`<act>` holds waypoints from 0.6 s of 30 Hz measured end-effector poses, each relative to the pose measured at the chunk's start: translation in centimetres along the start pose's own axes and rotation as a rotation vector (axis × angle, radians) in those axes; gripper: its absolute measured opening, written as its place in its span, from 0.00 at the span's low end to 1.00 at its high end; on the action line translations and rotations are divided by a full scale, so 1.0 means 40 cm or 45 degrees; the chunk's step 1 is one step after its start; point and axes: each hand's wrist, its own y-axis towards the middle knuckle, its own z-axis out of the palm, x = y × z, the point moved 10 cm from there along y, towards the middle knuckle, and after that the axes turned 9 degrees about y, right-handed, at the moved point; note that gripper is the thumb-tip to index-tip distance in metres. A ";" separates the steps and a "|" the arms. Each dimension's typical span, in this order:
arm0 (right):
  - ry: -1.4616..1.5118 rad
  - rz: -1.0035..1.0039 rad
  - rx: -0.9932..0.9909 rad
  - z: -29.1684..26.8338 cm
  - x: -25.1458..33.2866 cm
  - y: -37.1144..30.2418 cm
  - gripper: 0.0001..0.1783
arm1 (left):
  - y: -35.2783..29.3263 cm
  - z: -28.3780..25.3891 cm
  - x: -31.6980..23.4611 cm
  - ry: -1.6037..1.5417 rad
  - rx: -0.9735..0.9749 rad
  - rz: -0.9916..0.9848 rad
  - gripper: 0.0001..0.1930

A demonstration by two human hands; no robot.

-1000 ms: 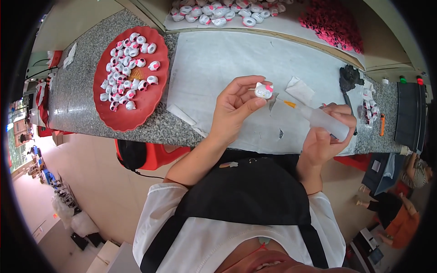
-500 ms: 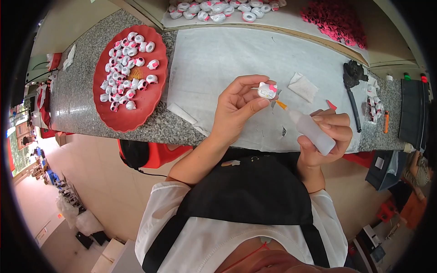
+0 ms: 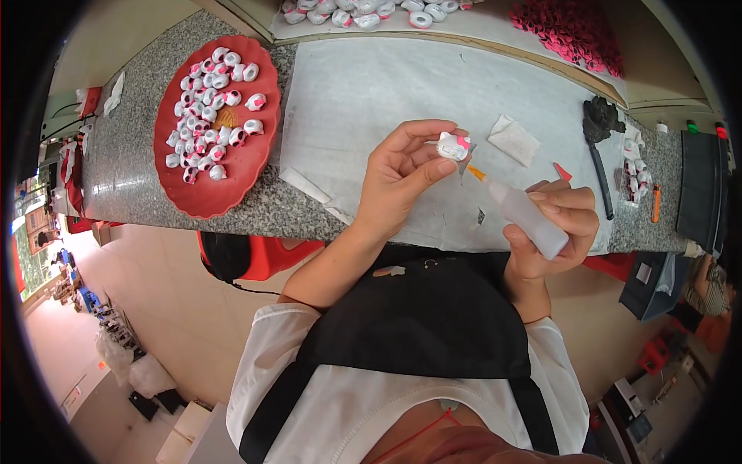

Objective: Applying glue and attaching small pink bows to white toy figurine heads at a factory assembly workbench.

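Small white-and-pink figure (image 3: 453, 145) is pinched in the left hand's (image 3: 406, 174) fingertips, up over the pale sheet (image 3: 371, 93) on the worktop (image 3: 139, 185). Right hand (image 3: 553, 224) grips a squeeze bottle (image 3: 524, 215), orange nozzle aimed just beside the figure. Red tray (image 3: 232, 174) of similar pieces sits well left.

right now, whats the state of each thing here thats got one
left hand: raised, pinching the small white and pink piece in its fingertips
right hand: gripped round the squeeze bottle
squeeze bottle: tilted, orange nozzle aimed at the piece, just short of it
red tray: on the counter, holding many like pieces
black tool: lying untouched on the counter
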 end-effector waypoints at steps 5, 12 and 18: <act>-0.044 -0.026 -0.026 -0.008 0.005 0.000 0.25 | 0.001 0.000 0.002 -0.038 0.014 -0.008 0.18; -0.050 -0.054 -0.034 -0.011 0.006 -0.003 0.25 | -0.002 0.007 0.011 -0.046 0.037 -0.074 0.18; -0.044 -0.042 -0.010 -0.005 0.005 -0.003 0.26 | -0.002 0.007 0.018 -0.015 0.040 -0.078 0.18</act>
